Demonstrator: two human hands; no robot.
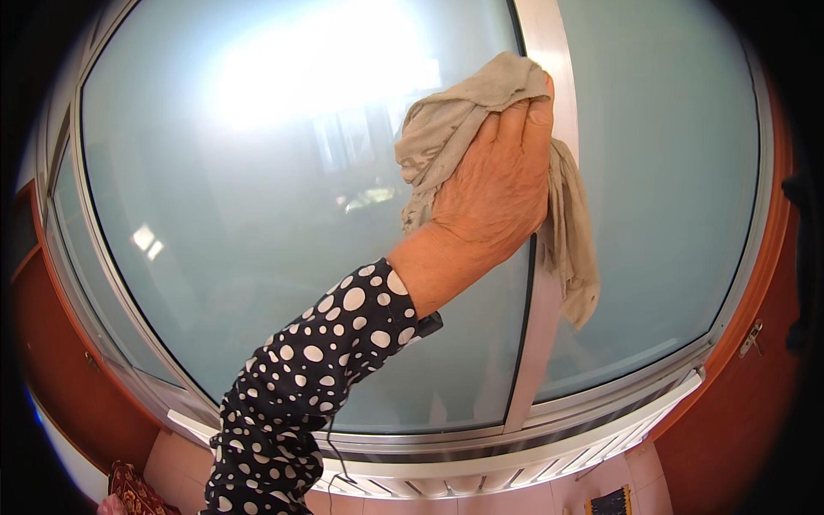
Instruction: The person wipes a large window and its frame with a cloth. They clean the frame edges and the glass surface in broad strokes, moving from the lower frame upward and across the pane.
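My left hand [499, 177] grips a grey-beige cloth [444, 129] and presses it against the aluminium upright of a glazed sliding door or window. Part of the cloth covers the pane [257, 257] to the left of the upright [547, 309]; a loose end hangs down along its right side, over the edge of the right pane [669, 225]. The fingers point upward, their tips partly hidden by a fold. A black sleeve with white dots covers the forearm. A small dark object shows behind the wrist. My right hand is out of view.
A white slatted radiator or rail [463, 479] runs below the frame. Reddish-brown doors with handles stand left [64, 347] and right [721, 418]. Low down are a red patterned fabric [138, 492], a dark mat-like item [608, 502] and a thin cable near the sleeve.
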